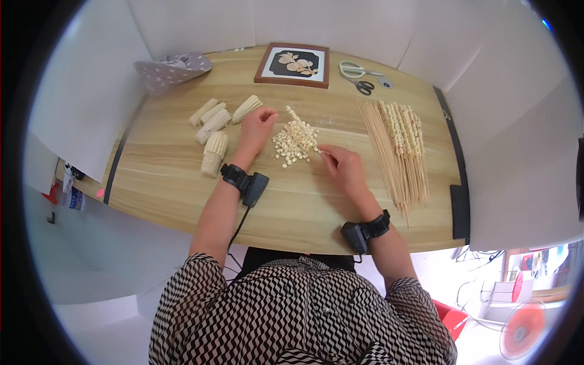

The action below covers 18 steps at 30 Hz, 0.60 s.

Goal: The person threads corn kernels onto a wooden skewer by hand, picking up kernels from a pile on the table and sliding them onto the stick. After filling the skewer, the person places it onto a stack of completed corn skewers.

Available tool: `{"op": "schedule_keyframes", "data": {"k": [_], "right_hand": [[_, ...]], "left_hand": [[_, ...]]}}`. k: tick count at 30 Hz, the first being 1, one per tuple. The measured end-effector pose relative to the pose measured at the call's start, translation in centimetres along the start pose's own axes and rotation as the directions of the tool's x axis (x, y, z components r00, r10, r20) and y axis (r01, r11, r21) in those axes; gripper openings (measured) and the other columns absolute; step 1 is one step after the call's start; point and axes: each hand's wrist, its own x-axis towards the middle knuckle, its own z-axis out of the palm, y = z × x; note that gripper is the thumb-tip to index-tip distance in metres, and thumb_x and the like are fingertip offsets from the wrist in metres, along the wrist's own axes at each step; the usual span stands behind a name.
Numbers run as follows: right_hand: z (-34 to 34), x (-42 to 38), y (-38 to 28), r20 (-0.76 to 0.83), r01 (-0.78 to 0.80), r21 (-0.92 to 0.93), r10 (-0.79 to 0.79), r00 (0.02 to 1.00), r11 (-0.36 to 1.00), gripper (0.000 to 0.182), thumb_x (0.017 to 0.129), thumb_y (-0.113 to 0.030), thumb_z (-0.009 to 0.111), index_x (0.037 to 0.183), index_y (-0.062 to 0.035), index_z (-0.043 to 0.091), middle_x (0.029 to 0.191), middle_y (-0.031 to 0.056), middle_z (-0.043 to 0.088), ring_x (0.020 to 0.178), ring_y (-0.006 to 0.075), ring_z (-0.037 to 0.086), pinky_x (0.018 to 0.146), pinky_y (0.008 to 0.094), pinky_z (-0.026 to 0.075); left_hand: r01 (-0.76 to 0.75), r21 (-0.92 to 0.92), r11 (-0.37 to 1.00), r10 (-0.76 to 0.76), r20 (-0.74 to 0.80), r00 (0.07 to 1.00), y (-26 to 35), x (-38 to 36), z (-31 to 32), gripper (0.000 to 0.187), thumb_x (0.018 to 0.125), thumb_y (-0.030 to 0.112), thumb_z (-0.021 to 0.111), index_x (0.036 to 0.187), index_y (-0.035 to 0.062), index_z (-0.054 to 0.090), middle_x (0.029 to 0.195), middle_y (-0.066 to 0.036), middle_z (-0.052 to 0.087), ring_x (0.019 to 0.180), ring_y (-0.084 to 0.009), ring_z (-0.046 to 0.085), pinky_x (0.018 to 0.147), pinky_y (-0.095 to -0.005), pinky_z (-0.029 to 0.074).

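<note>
A loose pile of pale corn kernels [287, 145] lies mid-table between my hands. My right hand [345, 169] is closed in a pinch at the pile's right edge, on the end of a thin bamboo skewer. The skewer's threaded kernels [292, 114] show as a row beyond the pile; its middle blends into the loose kernels. My left hand [257, 129] hovers at the pile's left, thumb and fingers pinched together; anything between them is too small to make out. Just behind it rests a corn cob [246, 108] with kernels on it.
At left lie several stripped cobs [213, 125] and a partly stripped cob [215, 152]. Bare skewers [383, 155] and kernel-loaded skewers [403, 131] are lined up at right. Toward the back are a framed flower picture [293, 64], scissors [359, 84] and a grey patterned cloth item [173, 70].
</note>
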Motion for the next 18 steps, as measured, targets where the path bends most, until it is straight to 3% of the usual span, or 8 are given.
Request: {"op": "schedule_keyframes", "data": {"k": [2, 4, 8, 10, 18], "right_hand": [[0.1, -0.1, -0.1, 0.024, 0.034, 0.008, -0.034, 0.999, 0.999, 0.017, 0.082, -0.005, 0.059, 0.097, -0.001, 0.066, 0.086, 0.0191, 0.065, 0.076, 0.0336, 0.063, 0.068, 0.0357, 0.05], [0.4, -0.3, -0.3, 0.028, 0.099, 0.052, -0.101, 0.995, 0.994, 0.018, 0.084, -0.007, 0.059, 0.1, -0.0023, 0.066, 0.074, 0.0162, 0.063, 0.056, 0.0178, 0.056, 0.055, 0.0278, 0.045], [0.6, -0.3, -0.6, 0.075, 0.121, 0.07, -0.127, 0.989, 0.99, 0.018, 0.084, -0.006, 0.059, 0.1, -0.0022, 0.066, 0.073, 0.0159, 0.063, 0.055, 0.016, 0.054, 0.054, 0.0273, 0.045], [0.5, -0.4, -0.9, 0.119, 0.046, 0.059, -0.053, 0.991, 0.997, 0.017, 0.081, -0.004, 0.059, 0.096, 0.0004, 0.066, 0.086, 0.0205, 0.065, 0.077, 0.0337, 0.064, 0.069, 0.0354, 0.051], [0.2, -0.3, -1.1, 0.128, 0.02, 0.045, -0.026, 0.991, 0.999, 0.017, 0.082, -0.004, 0.059, 0.096, 0.0005, 0.066, 0.086, 0.0209, 0.065, 0.077, 0.0342, 0.064, 0.068, 0.0353, 0.051]], "left_hand": [[0.054, -0.112, 0.992, -0.066, -0.112, 0.992, -0.8, 0.3, 0.1, 0.012, 0.082, 0.005, 0.062, 0.091, -0.0018, 0.065, 0.078, -0.009, 0.067, 0.069, -0.0129, 0.062, 0.065, -0.0247, 0.048], [0.035, -0.322, 0.946, -0.107, -0.207, 0.972, -2.1, 0.6, 0.1, 0.013, 0.085, 0.004, 0.062, 0.095, -0.0014, 0.066, 0.081, -0.001, 0.065, 0.07, -0.0053, 0.058, 0.062, -0.0187, 0.045], [0.059, -0.431, 0.9, -0.18, -0.245, 0.953, -2.8, 0.8, -0.5, 0.015, 0.085, 0.004, 0.061, 0.099, -0.002, 0.064, 0.083, -0.003, 0.066, 0.07, -0.0052, 0.058, 0.062, -0.0176, 0.045], [0.097, -0.465, 0.88, -0.233, -0.245, 0.941, -2.7, 0.8, -0.5, 0.017, 0.085, 0.004, 0.061, 0.101, -0.0023, 0.063, 0.084, -0.003, 0.065, 0.071, -0.0051, 0.058, 0.061, -0.0174, 0.045], [0.117, -0.462, 0.879, -0.245, -0.229, 0.942, -2.3, 0.8, -0.5, 0.017, 0.084, 0.005, 0.063, 0.099, -0.0024, 0.063, 0.083, -0.003, 0.065, 0.072, -0.006, 0.059, 0.062, -0.0176, 0.045]]}}
